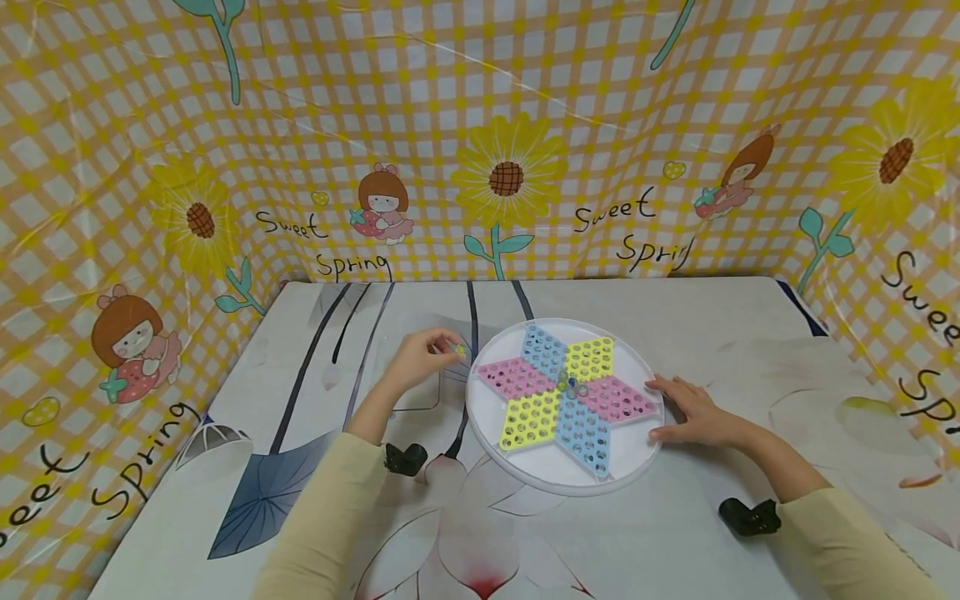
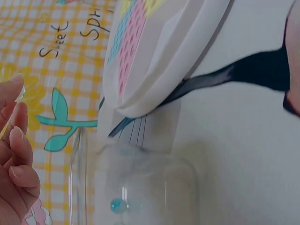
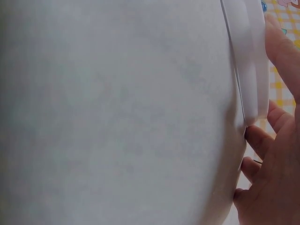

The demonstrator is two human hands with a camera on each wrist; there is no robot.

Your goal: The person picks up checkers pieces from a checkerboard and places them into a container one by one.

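Observation:
My left hand (image 1: 426, 357) pinches a small glass marble (image 1: 460, 350) between thumb and fingertips, just off the left edge of a round white Chinese checkers board (image 1: 491, 471). The board carries a six-pointed star of pink, yellow and blue sections full of holes. Several glass marbles (image 1: 572, 383) sit at the star's centre. Against the board's right rim rests my right hand (image 1: 693, 412), thumb and fingers spread. In the right wrist view, its fingertips touch the side of the white rim (image 3: 255, 70).
A clear plastic container (image 2: 194, 187) stands left of the board, under my left forearm, with a blue marble (image 2: 117, 205) in it. The table has a printed flower cover. A yellow checked cloth (image 1: 435, 83) hangs behind and along both sides.

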